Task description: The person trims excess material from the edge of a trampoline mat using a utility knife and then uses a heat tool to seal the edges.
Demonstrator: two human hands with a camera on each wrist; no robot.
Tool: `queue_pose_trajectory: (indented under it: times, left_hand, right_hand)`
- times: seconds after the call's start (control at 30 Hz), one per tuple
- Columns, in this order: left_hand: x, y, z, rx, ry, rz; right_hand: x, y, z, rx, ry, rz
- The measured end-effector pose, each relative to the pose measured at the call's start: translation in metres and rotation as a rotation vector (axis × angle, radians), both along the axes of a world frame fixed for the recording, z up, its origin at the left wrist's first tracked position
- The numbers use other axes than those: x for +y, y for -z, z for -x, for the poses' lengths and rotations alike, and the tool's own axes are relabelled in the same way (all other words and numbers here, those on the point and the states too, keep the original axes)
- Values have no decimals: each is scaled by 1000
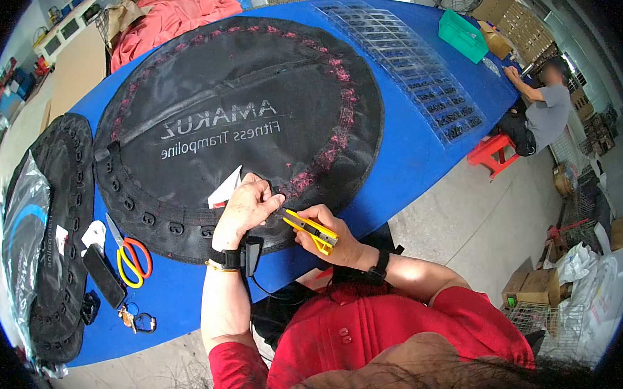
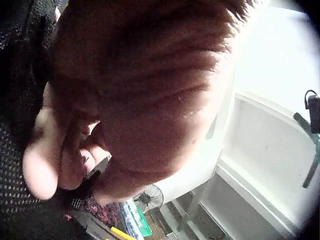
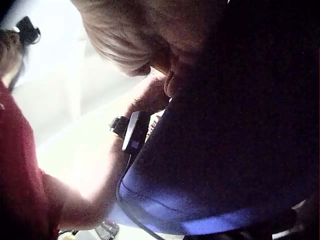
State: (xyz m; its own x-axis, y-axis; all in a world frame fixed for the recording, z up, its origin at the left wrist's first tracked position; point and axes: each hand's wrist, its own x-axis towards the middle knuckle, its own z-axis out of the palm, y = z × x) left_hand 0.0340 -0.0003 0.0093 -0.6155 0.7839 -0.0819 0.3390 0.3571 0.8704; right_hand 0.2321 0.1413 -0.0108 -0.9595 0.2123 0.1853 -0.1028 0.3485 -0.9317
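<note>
A round black trampoline mat (image 1: pixel 242 101) was spread flat on a blue table (image 1: pixel 416 176), its "AMAKUZ Fitness Trampoline" lettering seen mirrored, with pink-red patches dotted along much of its rim. Yellow thread snips (image 1: pixel 315 231) were gripped in the right hand (image 1: pixel 345 248), their tip pointed toward the left hand (image 1: pixel 245 203) over the mat's near edge. The left fingers were curled, thumb and forefinger brought close together at the fabric; whether cloth or a thread was pinched between them cannot be told. A white paper piece (image 1: pixel 225 189) was seen just beside that hand.

To the left, scissors (image 1: pixel 120 242) with red and yellow handles were laid near a black smartphone (image 1: pixel 104 275) and a bunch of keys (image 1: pixel 128 317). A second black mat (image 1: pixel 78 180) was partly covered by clear plastic. At the far right, a person (image 1: pixel 551 109) was seated on a red stool (image 1: pixel 494 154) near a green bin (image 1: pixel 462 35).
</note>
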Motion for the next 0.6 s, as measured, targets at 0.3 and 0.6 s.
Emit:
queue_pose_trajectory:
  times: [0.3, 0.6]
  left_hand:
    - [5, -1, -1, 64, -2, 6]
    - [8, -5, -3, -17, -34, 33]
  right_hand:
    - [0, -4, 0, 21, 3, -93]
    - [0, -1, -1, -13, 24, -50]
